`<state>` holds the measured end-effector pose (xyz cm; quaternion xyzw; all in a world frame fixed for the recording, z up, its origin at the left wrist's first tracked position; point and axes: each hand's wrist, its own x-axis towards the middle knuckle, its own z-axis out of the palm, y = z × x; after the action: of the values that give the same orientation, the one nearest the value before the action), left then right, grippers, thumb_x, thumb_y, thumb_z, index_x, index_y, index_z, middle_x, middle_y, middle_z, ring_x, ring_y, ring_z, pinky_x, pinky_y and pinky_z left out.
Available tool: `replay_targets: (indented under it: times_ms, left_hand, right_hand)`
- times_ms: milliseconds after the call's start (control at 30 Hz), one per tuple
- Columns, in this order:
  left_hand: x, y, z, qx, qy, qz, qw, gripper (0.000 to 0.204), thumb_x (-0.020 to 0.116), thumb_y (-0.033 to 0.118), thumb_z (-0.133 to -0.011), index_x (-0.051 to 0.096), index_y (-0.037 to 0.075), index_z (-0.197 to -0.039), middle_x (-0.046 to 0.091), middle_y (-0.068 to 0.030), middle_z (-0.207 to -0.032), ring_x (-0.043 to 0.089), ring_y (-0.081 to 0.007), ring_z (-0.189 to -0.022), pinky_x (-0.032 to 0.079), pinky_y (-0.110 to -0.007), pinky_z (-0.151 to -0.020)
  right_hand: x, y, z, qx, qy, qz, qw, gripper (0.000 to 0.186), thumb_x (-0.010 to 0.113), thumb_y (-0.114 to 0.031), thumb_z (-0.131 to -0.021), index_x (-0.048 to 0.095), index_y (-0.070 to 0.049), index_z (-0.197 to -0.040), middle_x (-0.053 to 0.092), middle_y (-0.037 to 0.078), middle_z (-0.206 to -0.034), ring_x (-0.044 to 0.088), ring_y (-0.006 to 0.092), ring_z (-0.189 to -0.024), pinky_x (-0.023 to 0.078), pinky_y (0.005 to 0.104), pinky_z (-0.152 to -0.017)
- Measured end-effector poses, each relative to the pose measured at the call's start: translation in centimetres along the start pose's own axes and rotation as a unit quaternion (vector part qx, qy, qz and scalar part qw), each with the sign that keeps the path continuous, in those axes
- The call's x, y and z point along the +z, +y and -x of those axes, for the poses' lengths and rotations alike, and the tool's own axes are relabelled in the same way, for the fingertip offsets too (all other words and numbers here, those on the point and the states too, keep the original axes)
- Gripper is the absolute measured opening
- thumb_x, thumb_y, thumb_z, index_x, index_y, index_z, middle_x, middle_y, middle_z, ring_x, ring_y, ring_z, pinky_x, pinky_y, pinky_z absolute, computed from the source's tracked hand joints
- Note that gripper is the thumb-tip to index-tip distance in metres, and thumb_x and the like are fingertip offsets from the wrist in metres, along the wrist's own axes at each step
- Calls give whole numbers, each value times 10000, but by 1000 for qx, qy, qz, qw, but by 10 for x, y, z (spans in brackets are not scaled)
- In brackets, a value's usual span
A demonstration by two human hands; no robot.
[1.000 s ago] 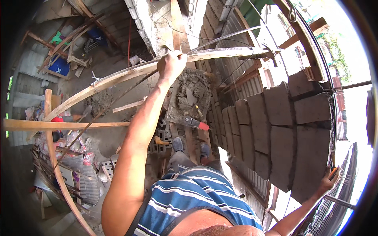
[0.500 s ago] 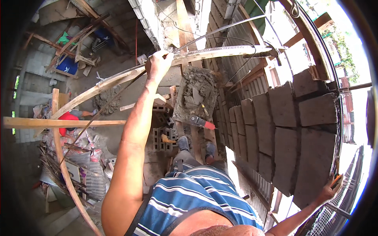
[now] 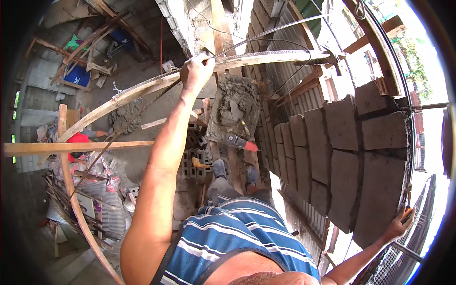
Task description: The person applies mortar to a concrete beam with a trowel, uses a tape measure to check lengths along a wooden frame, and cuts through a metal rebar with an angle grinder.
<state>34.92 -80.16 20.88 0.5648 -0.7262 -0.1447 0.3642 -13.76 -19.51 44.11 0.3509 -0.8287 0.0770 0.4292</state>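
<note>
My left hand (image 3: pixel 196 73) is raised at centre with its fingers closed around a ribbed steel bar (image 3: pixel 268 34), beside a long wooden beam (image 3: pixel 152 85). The bar slants from the lower left to the upper right. At the far right my right hand (image 3: pixel 398 225) grips an orange-and-black handled tool (image 3: pixel 407 213) beside the outer edge of a block wall (image 3: pixel 343 175). Most of that tool is hidden by the fingers. A hammer (image 3: pixel 335 61) rests near the beam's right end.
Below me, wet mortar (image 3: pixel 237 97) lies on a board with a trowel (image 3: pixel 235 110). A flat grey tool with a red end (image 3: pixel 241 143) lies by my feet on planks. Hollow blocks (image 3: pixel 190 164) stand lower. A person in red (image 3: pixel 78 142) is at left, near crossing timbers (image 3: pixel 78 148).
My left hand has shifted slightly up and to the right, still closed on the steel bar. My right hand has stayed near the wall edge, turning a little with its tool.
</note>
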Motion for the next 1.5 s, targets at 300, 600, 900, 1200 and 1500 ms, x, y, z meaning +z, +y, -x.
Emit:
replay_targets:
  times_ms: [300, 600, 900, 1200, 1500]
  left_hand:
    - [1, 0, 5, 52, 33, -14, 998, 176, 672, 302, -879, 749, 145, -901, 734, -133, -868, 716, -341, -799, 556, -419, -668]
    - [3, 1, 3, 60, 46, -33, 997, 182, 697, 309, -853, 758, 140, -882, 705, -149, -904, 692, -345, -815, 551, -448, -699]
    - [10, -4, 8, 76, 69, -14, 995, 160, 708, 290, -852, 767, 143, -880, 719, -94, -898, 693, -321, -829, 554, -424, -712]
    - [22, -4, 4, 73, 62, -22, 995, 222, 719, 317, -861, 757, 117, -950, 717, -127, -940, 697, -353, -833, 546, -443, -711]
    - [16, -16, 5, 89, 86, -44, 991, 172, 709, 270, -865, 747, 103, -874, 707, -107, -885, 689, -325, -793, 538, -416, -689]
  right_hand:
    - [-6, -13, 8, -33, 36, 27, 998, 585, 820, -332, -838, 641, -30, -1306, 649, 158, -1293, 603, 323, -1221, 502, 450, -1029]
    - [-12, -6, 13, -76, 110, 38, 990, 591, 799, -374, -859, 632, -45, -1321, 636, 172, -1309, 594, 352, -1219, 500, 461, -1026]
    - [-31, -11, 2, -43, 125, 47, 990, 563, 738, -431, -911, 638, -48, -1312, 635, 149, -1321, 579, 308, -1250, 463, 459, -1065]
    - [-57, -141, -9, -125, -120, -209, 962, 219, 647, -142, -915, 730, 9, -1051, 725, 102, -1042, 652, 221, -1074, 536, 360, -917]
    - [210, -363, -13, 88, -359, -478, 797, 400, 726, -224, -912, 668, 16, -1227, 719, 147, -1127, 678, 204, -1027, 520, 316, -871]
